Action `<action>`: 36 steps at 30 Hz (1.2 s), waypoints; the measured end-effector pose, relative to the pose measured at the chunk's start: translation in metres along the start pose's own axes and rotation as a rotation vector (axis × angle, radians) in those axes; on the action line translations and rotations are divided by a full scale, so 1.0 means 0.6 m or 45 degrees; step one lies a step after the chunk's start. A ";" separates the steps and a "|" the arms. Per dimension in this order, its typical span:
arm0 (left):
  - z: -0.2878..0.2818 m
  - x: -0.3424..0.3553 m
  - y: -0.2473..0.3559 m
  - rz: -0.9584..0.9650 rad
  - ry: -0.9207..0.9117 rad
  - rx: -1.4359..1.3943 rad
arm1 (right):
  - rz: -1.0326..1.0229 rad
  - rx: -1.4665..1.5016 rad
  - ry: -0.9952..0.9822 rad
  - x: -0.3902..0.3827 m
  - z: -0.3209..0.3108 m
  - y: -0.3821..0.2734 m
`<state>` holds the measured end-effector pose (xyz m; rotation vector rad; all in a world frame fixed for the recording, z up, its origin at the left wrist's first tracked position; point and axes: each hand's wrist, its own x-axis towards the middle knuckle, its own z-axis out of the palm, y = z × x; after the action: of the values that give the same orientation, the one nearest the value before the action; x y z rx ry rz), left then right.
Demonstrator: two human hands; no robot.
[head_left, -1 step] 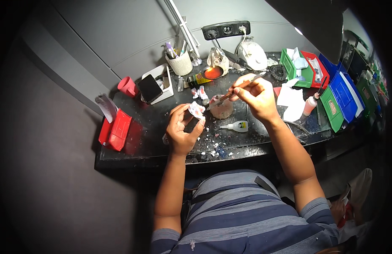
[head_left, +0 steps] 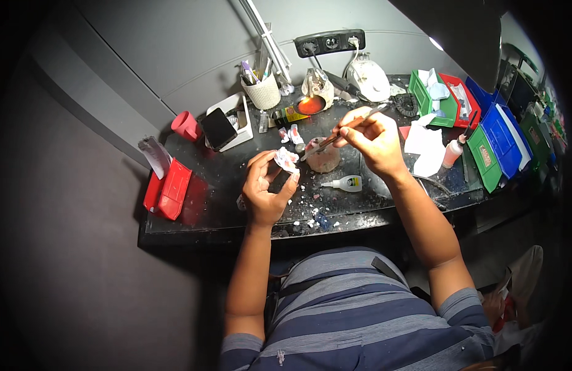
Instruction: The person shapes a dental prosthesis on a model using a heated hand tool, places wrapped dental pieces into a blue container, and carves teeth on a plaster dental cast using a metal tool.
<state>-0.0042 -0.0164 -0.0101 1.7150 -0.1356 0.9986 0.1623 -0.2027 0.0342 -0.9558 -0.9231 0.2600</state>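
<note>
My left hand [head_left: 267, 185] grips a small white moulded piece [head_left: 286, 159] with red-pink patches, held up over the desk. In my right hand [head_left: 375, 139] is a slim tool [head_left: 330, 140], gripped by the fingers and slanting down to a pinkish, stained pot [head_left: 324, 161]; whether its tip touches the pot I cannot tell. A small white squeeze bottle [head_left: 347, 183] lies below the pot. More small white-and-red pieces [head_left: 294, 135] sit behind my left hand, near a dark dish of orange-red material [head_left: 310, 106].
The black desk [head_left: 224, 219] carries scattered crumbs, a red bin [head_left: 174, 191], pink mug [head_left: 184, 125], white tray with black device [head_left: 218, 128], pen holder [head_left: 261, 94], white appliance [head_left: 367, 80], papers [head_left: 425, 148], a pink-liquid bottle [head_left: 451, 153] and coloured bins [head_left: 488, 157]. A lamp housing hangs top right.
</note>
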 end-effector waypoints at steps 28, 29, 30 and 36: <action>0.006 -0.003 0.000 0.018 0.089 -0.017 | 0.028 0.074 0.051 -0.002 0.014 0.000; 0.006 -0.003 0.000 0.011 0.102 -0.049 | 0.022 0.033 0.098 0.000 0.008 -0.002; 0.003 -0.003 -0.001 0.013 0.104 -0.048 | 0.015 -0.007 0.144 0.003 0.002 -0.004; -0.012 0.001 0.011 -0.304 0.024 -0.411 | 0.054 -0.022 0.145 0.003 -0.006 0.000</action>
<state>-0.0113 -0.0127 -0.0046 1.3897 -0.0724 0.7697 0.1663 -0.2037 0.0347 -0.9966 -0.8029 0.2313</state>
